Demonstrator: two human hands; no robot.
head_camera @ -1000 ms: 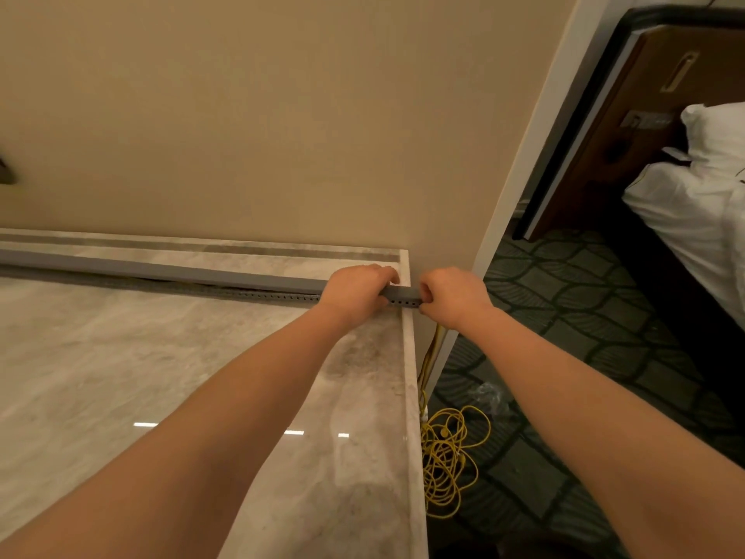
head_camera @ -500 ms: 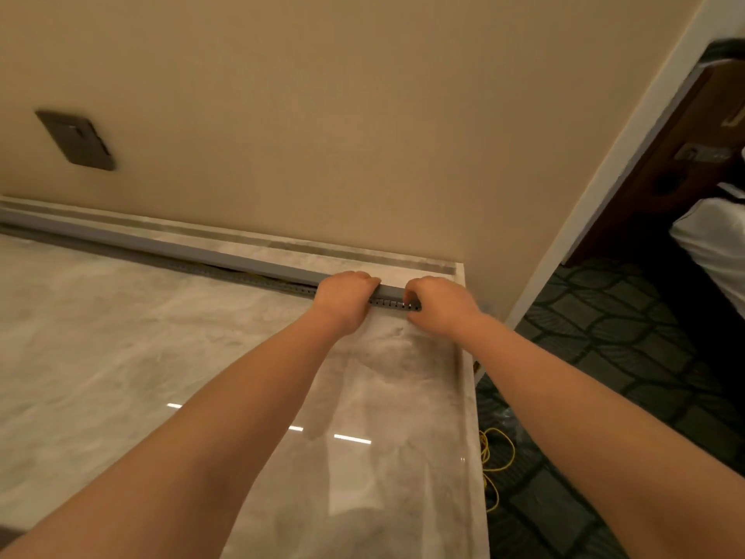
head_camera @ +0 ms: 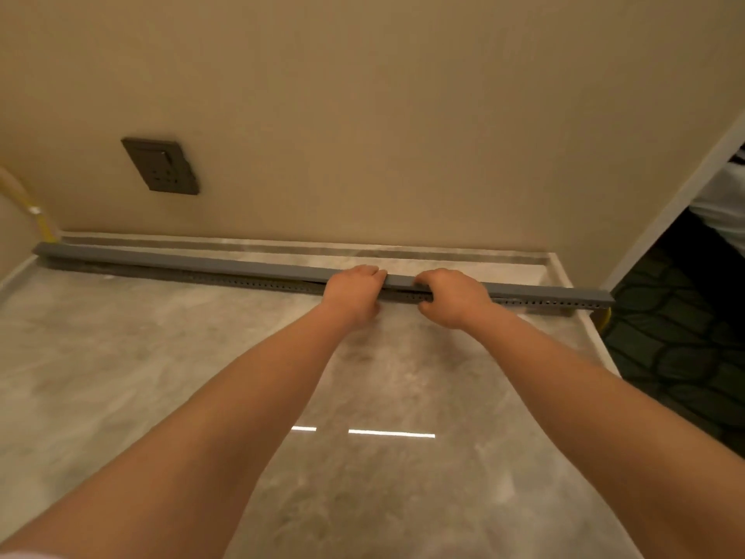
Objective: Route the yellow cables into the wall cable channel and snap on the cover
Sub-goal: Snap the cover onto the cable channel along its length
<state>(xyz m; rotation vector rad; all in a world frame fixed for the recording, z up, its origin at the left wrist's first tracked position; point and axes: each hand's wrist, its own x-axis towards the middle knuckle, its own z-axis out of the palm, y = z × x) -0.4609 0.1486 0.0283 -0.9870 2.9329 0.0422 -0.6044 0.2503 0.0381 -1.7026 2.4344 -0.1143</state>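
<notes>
A long grey cable channel (head_camera: 225, 273) lies across the marble counter (head_camera: 169, 381) near the wall, its flat cover (head_camera: 193, 261) on top and a perforated side below. My left hand (head_camera: 354, 290) and my right hand (head_camera: 453, 296) sit side by side on it, right of its middle, fingers curled over the cover and pressing down. A short piece of yellow cable (head_camera: 604, 318) hangs from the channel's right end over the counter edge. More yellow cable (head_camera: 38, 219) runs up the left wall from the channel's left end.
A dark wall socket plate (head_camera: 161, 165) sits on the beige wall (head_camera: 403, 115) above the channel's left half. The counter ends at the right, with patterned dark carpet (head_camera: 677, 357) below and white bedding (head_camera: 725, 211) beyond the wall corner.
Both hands have slid left along the channel cover, away from its right end. My view has swung left, bringing the socket and the channel's left end into sight and losing the cable coil on the floor.
</notes>
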